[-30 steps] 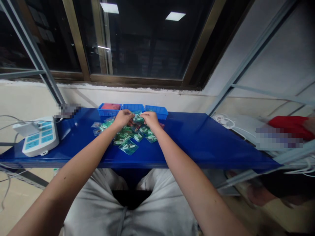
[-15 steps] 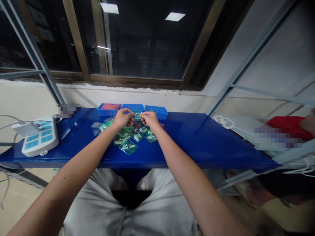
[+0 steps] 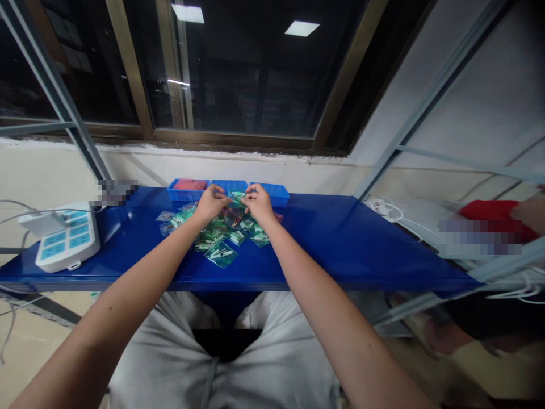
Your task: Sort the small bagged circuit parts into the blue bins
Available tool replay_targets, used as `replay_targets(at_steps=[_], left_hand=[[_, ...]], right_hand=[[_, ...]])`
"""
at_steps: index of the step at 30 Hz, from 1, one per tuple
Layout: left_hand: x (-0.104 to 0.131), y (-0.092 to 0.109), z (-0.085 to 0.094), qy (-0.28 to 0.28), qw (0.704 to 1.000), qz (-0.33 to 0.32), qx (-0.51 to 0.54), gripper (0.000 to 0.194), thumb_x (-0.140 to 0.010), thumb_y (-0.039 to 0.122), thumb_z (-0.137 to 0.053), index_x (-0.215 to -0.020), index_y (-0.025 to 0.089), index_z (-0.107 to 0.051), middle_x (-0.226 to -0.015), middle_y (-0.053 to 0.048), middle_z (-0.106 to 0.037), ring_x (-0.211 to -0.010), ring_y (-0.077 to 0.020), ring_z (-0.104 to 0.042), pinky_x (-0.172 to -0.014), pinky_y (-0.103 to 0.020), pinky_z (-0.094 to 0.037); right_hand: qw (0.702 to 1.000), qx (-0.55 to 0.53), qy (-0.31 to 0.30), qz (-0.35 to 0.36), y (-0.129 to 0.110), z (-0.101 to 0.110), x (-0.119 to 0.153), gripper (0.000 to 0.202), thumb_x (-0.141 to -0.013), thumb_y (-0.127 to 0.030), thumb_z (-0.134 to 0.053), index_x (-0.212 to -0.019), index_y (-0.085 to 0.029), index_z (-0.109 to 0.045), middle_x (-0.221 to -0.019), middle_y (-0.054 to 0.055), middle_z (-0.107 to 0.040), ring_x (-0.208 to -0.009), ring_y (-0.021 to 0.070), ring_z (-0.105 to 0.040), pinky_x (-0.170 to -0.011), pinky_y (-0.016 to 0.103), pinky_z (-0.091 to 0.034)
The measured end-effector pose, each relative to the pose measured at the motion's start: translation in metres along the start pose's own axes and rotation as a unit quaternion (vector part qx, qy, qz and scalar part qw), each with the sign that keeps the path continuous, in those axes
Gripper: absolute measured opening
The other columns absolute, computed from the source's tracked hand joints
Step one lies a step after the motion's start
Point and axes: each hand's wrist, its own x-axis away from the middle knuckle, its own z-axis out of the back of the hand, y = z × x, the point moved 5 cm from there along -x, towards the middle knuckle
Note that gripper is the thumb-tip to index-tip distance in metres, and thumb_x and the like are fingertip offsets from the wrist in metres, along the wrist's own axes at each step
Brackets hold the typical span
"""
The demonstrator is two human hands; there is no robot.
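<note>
My left hand (image 3: 212,203) is over the pile, thumb and fingertips pinched at the left edge of a small clear greenish plastic bag (image 3: 237,197). At the bag's other side my right hand (image 3: 259,203) pinches with thumb and index finger, its other fingers curled. What is inside this bag is too small to make out. Beneath both hands spreads a heap of small clear bags (image 3: 213,234) with green and white slim pieces in them. One such bag (image 3: 221,254) lies flat at the heap's near edge.
Three blue bins stand along the back: the left bin (image 3: 172,193) holds reddish packets (image 3: 190,184), while the right bin (image 3: 279,195) is partly behind my hand. A white power strip (image 3: 70,258) sits left on the blue table (image 3: 340,244). Another person's red sleeve (image 3: 485,211) shows at right.
My right hand's fingers have lifted and spread a little, and more of the greenish bag shows between the hands. The left hand has barely shifted.
</note>
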Motion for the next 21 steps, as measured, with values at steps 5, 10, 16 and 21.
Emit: replay_targets(at_steps=[5, 10, 16, 21], left_hand=[[-0.002, -0.002, 0.001, -0.012, 0.999, 0.001, -0.033, 0.009, -0.082, 0.020, -0.067, -0.084, 0.015, -0.060, -0.062, 0.000, -0.063, -0.056, -0.0169, -0.067, -0.048, -0.022, -0.049], [0.000, 0.001, 0.000, -0.016, 0.999, -0.006, -0.033, 0.009, -0.084, 0.018, -0.063, -0.078, 0.015, -0.058, -0.056, 0.001, -0.059, -0.054, -0.0174, -0.067, -0.046, -0.021, -0.047], [0.000, 0.001, 0.003, -0.008, 0.997, -0.008, -0.071, 0.009, -0.083, 0.023, -0.062, -0.079, 0.015, -0.062, -0.063, -0.002, -0.064, -0.058, -0.0167, -0.065, -0.051, -0.023, -0.049], [0.000, 0.007, 0.004, -0.005, 0.957, -0.130, -0.258, 0.011, -0.078, 0.017, -0.057, -0.075, 0.016, -0.068, -0.072, -0.005, -0.070, -0.068, -0.0171, -0.064, -0.064, -0.024, -0.048]], right_hand=[[0.999, 0.043, -0.001, 0.017, -0.004, 0.001, 0.002, 0.026, -0.071, -0.019, -0.065, -0.087, -0.024, -0.045, -0.064, -0.008, -0.055, -0.049, 0.0100, -0.051, -0.046, 0.021, -0.041], [0.998, 0.054, 0.001, 0.023, -0.004, 0.000, 0.003, 0.025, -0.071, -0.020, -0.064, -0.091, -0.024, -0.049, -0.063, -0.007, -0.057, -0.051, 0.0113, -0.052, -0.050, 0.021, -0.041], [0.998, 0.070, 0.012, -0.001, 0.000, 0.005, -0.003, 0.009, -0.073, -0.019, -0.057, -0.075, -0.019, -0.066, -0.066, -0.002, -0.062, -0.047, 0.0099, -0.049, -0.046, 0.023, -0.038], [0.977, -0.060, 0.172, -0.108, 0.014, 0.034, -0.009, 0.025, -0.071, -0.012, -0.056, -0.091, -0.015, -0.071, -0.067, 0.001, -0.066, -0.054, 0.0139, -0.061, -0.049, 0.024, -0.046]])
